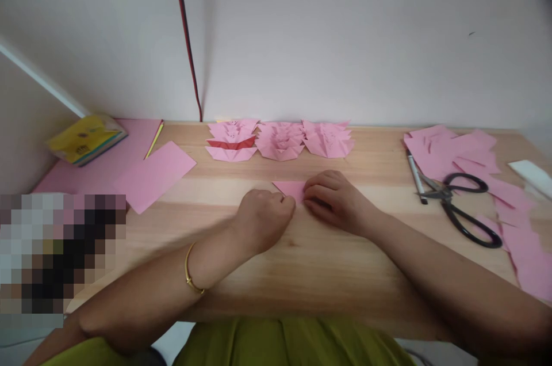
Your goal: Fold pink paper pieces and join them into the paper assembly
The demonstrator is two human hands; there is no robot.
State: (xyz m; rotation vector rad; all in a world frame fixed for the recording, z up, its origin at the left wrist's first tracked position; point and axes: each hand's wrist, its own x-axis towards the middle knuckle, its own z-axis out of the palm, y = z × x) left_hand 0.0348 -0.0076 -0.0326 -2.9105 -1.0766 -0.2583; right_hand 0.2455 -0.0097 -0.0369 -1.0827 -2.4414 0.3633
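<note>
A small folded piece of pink paper [290, 187] lies on the wooden table in front of me, its upper edge straight and its left corner pointed. My left hand [267, 219] is closed at its lower edge, fingertips pressed together on the paper. From the right, my right hand [332, 202] covers the other end, fingers bent and pinching or pressing it; the fingertips are partly hidden. Behind them stand several folded pink paper shapes [280, 144] in three groups, one with a red strip [232, 143].
Black-handled scissors [448, 196], a marker [416, 176] and pink paper pieces [435, 150] lie at right. Towards the left are a pink sheet [157, 176], a yellow pencil [154, 139] and a yellow packet [86, 138]. A wall [345, 38] bounds the table's back; a cable [185, 32] hangs there.
</note>
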